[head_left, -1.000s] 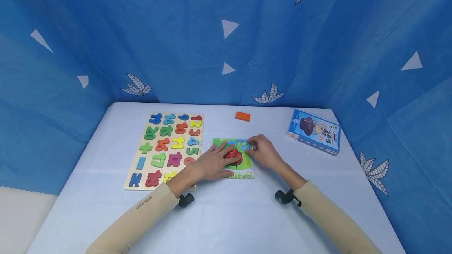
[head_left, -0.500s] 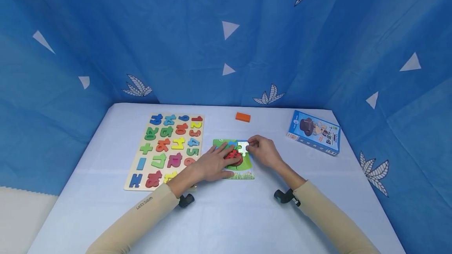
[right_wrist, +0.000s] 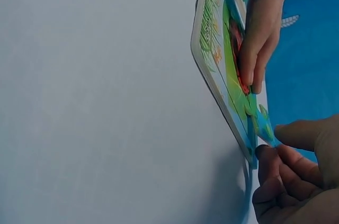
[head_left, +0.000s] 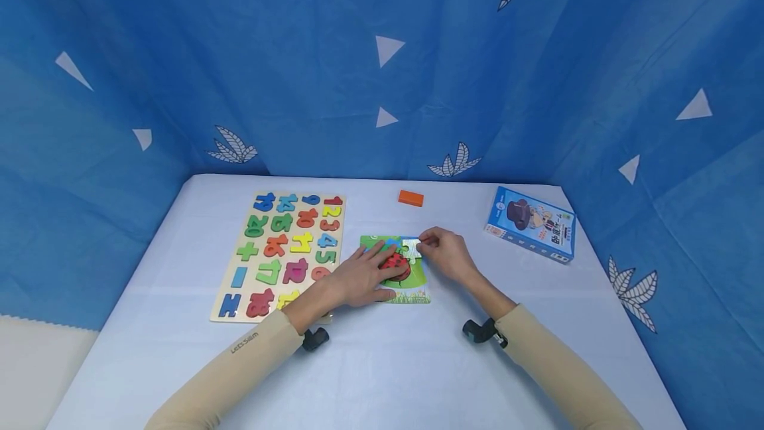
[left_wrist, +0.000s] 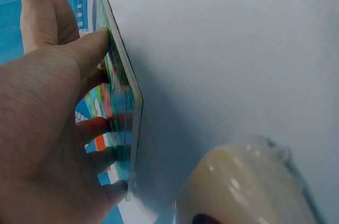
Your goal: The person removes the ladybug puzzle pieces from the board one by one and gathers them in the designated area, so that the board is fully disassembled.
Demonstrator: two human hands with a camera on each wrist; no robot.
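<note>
A small ladybug jigsaw puzzle (head_left: 412, 296) lies on the table in front of the person. The left hand (head_left: 360, 279) rests on it with fingers spread; in the left wrist view its thumb and fingertips touch the puzzle's face. At the upper right corner, the right hand (head_left: 447, 256) pinches a puzzle piece (head_left: 411, 249), which shines white with glare in the head view. From the right wrist, this piece (right_wrist: 263, 123) is green and blue and stands tilted up from the board, its edge between thumb and fingers. Part of the ladybug is hidden under the left hand.
Left of the puzzle lies a wooden number board (head_left: 239, 259) with colourful numerals, partly covered by the left forearm. An orange block (head_left: 410, 198) lies behind the puzzle. A blue game box (head_left: 531, 224) stands at the back right. Blue curtains (head_left: 382, 78) surround the table.
The piece at the upper right corner showed its colours and looked flat a second ago; now it is tilted and catches the light. The right hand has barely shifted; the left stays in place.
</note>
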